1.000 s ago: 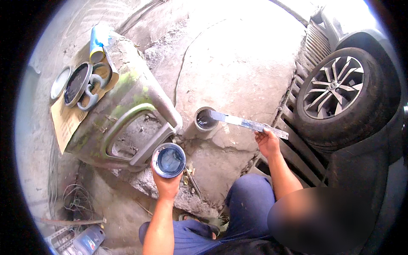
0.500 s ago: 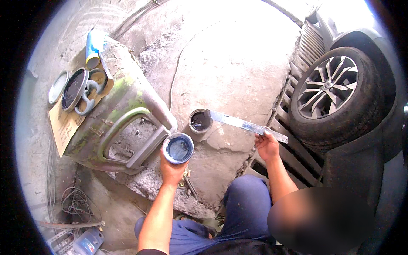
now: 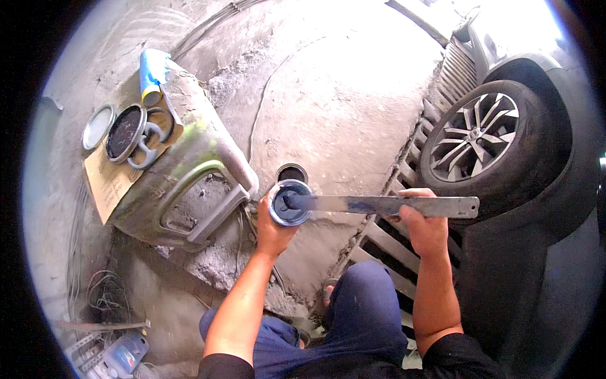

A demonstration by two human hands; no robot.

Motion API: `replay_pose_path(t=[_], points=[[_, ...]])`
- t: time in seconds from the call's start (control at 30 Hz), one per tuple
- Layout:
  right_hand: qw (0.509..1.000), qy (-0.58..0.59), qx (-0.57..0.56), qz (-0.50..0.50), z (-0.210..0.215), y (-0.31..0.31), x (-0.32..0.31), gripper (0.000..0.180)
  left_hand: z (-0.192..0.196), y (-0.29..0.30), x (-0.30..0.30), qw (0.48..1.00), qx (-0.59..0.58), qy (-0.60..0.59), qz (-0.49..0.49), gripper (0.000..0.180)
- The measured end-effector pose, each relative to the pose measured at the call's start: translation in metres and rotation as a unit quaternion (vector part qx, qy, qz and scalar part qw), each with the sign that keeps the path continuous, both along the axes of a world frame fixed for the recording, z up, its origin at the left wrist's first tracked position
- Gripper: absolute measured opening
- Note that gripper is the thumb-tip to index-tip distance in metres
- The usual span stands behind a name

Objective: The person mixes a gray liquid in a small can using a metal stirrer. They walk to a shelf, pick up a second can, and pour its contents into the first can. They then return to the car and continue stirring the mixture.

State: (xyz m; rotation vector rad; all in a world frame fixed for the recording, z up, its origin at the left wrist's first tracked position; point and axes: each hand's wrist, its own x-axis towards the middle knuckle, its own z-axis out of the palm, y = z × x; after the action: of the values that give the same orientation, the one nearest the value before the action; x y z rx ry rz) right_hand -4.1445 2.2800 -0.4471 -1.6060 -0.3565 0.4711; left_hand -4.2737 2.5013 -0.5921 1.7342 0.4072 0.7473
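Observation:
My left hand (image 3: pixel 273 230) is closed around a round paint can (image 3: pixel 307 218) holding dark blue-grey paint. A long flat metal stirring stick (image 3: pixel 379 204) lies across the view, gripped near its right end by my right hand (image 3: pixel 424 221). Its paint-coated left end dips into the can's mouth. Just behind the held can, a second paint can (image 3: pixel 291 167) stands on the concrete floor, partly covered from view, with dark contents.
At left a worn grey-green plastic casing (image 3: pixel 189 148) bears cardboard (image 3: pixel 110 189), a dark-coated lid (image 3: pixel 125 132), a pale lid (image 3: pixel 99 126) and a blue-yellow roll (image 3: pixel 151 76). Rightward are a slotted floor grate (image 3: pixel 385 252) and a car wheel (image 3: pixel 475 136).
The stick's left end has moved from the floor can into the held can. My left hand has raised that can and shifted right; my right hand has moved right.

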Motion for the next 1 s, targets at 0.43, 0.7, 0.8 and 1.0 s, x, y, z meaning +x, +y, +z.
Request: replay_pose_path(t=[0.43,0.7,0.8,1.0], points=[[0.875,-0.337,-0.126,0.324,0.295,0.024,-0.043,0.016,0.223,-0.038,-0.070,0.993,0.047,0.088,-0.059,0.075],[0.847,-0.294,-0.086,0.435,0.439,0.025,-0.091,0.018,0.365,-0.055,-0.118,0.990,0.068,0.076,-0.097,0.078],[0.867,-0.314,-0.145,0.358,0.465,0.014,-0.102,0.015,0.390,-0.069,-0.133,0.987,0.120,0.063,-0.090,0.074],[0.885,-0.302,-0.154,0.318,0.492,-0.003,-0.157,0.017,0.442,-0.104,-0.162,0.971,0.184,0.153,-0.007,0.067]])
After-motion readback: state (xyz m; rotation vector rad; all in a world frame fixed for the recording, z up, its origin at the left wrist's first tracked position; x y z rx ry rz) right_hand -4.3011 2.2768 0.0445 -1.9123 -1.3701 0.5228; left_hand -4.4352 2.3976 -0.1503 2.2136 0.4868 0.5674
